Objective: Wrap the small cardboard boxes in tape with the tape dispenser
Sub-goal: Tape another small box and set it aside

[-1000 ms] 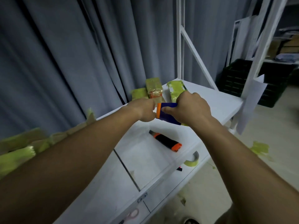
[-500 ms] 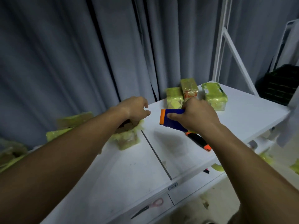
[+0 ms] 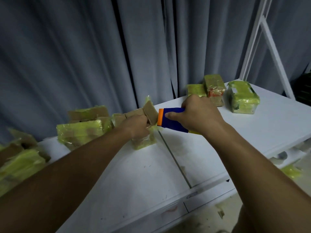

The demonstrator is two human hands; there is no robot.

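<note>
At a white table (image 3: 210, 153), a person's left hand (image 3: 137, 126) grips an open-flapped cardboard box (image 3: 144, 132), likely steadying it, while the right hand (image 3: 200, 113) curls its fingers round a blue-and-orange tape dispenser (image 3: 170, 119) whose orange edge sits just beside the flap, seemingly ready to lay tape. Three yellow-taped boxes (image 3: 242, 100) stand farther back on the right; several more crowd the left, too blurred to count.
</note>
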